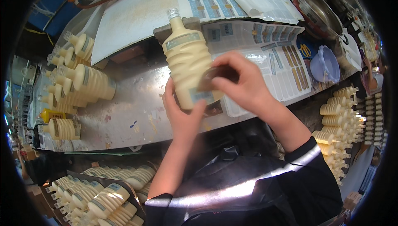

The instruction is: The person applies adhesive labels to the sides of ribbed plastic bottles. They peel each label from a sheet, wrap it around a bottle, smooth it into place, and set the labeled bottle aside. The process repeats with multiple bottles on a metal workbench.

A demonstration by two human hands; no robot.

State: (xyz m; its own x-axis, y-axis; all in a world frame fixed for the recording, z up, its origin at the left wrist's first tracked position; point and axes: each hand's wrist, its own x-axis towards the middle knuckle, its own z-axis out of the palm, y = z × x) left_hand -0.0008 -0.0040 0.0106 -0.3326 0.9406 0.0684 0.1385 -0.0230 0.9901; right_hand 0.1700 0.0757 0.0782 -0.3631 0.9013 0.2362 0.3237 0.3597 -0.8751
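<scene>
A cream-coloured bottle [186, 62] with wavy ridged sides and a clear threaded neck leans over the metal worktable, its neck resting at a grey block [162, 33]. Around its lower end my left hand [182, 116] is closed, thumb at the front and fingers along the left side. A pale blue band label [181, 40] crosses the bottle's shoulder, and a smaller blue-grey label [200, 95] sits near its base. My right hand [246, 81], slightly blurred, pinches a dark brown flat piece [212, 76] against the bottle's lower right side, just above that small label.
Sticker sheets [277, 66] lie to the right, with more on the white board [141, 19] behind. Several cream bottles [85, 81] lie at the table's left beside a yellow container [53, 115]. A lavender bucket [324, 65] stands right. Stacked bottles [99, 197] fill crates below left; others [336, 122] are piled right.
</scene>
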